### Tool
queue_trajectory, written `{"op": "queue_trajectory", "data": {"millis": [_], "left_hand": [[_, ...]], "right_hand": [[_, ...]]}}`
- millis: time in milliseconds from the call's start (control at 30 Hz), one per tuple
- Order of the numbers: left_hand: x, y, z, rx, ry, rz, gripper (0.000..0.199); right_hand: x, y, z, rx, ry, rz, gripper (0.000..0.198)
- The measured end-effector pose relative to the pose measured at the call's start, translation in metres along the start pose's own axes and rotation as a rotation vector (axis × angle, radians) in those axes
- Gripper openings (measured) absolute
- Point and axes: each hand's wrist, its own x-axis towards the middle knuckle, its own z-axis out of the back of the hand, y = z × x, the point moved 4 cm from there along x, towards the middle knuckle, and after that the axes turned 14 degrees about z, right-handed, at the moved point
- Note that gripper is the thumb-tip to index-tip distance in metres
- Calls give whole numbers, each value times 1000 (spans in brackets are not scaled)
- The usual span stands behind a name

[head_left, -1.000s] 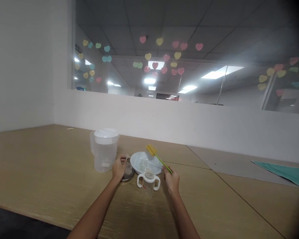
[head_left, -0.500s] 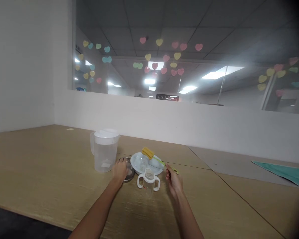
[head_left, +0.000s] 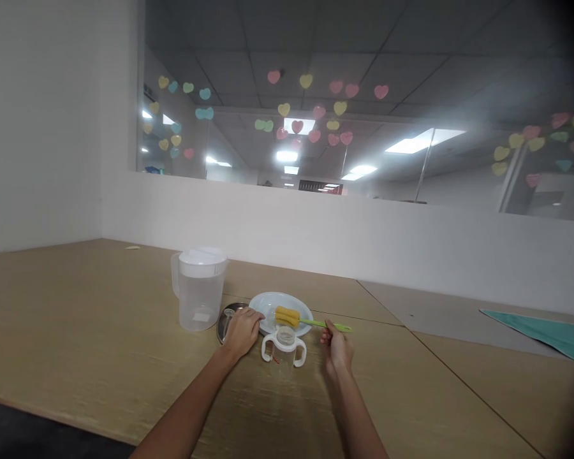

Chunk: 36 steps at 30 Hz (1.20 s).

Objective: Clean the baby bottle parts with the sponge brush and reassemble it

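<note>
My right hand (head_left: 337,349) is closed on the green handle of a sponge brush (head_left: 287,316). Its yellow sponge head is over the pale, shallow basin (head_left: 280,297). At the basin's left rim is my left hand (head_left: 243,331), fingers stretched toward a clear piece (head_left: 270,317) inside, which I cannot make out well. Partly under that hand lies a round metal tray (head_left: 221,333) with a small clear item (head_left: 228,313) in it. Between my hands, in front of the basin, a clear baby bottle (head_left: 284,363) with two white handles stands upright, its mouth uncapped.
A translucent lidded pitcher (head_left: 201,296) stands left of the metal tray. On the right lies a teal cloth (head_left: 545,335). A white wall (head_left: 287,223) with a window above it borders the table (head_left: 100,331) at the back.
My left hand has shifted right from the metal tray to the basin's rim, showing the small clear item in the tray. The brush's sponge head has come down toward the basin.
</note>
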Motion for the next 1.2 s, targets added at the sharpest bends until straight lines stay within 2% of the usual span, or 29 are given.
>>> {"op": "queue_trajectory", "data": {"millis": [167,300,400,567,767,967,1200], "left_hand": [[1,0,1,8,31,-8,28],[1,-1,1,11,42,-13,28],[1,-1,2,8,40,-9,28],[0,-1,1,4,44,-7,29],[0,-1,2,12,50,-14,30],[0,-2,2,9,57,-6,31],[1,-2,2,5,67,0,31]], "right_hand": [[-2,3,-4,-88,39,145,37],[-7,9,-12,-244,167,254,46],[-11,11,-15,-329,244,287,51],[-13,12,-14,-454,265,300,48],[-14,11,-18,-396,331,343,40],[-12,2,-22,-418,424,310,29],[-17,2,-26,-532,490,473,32]]}}
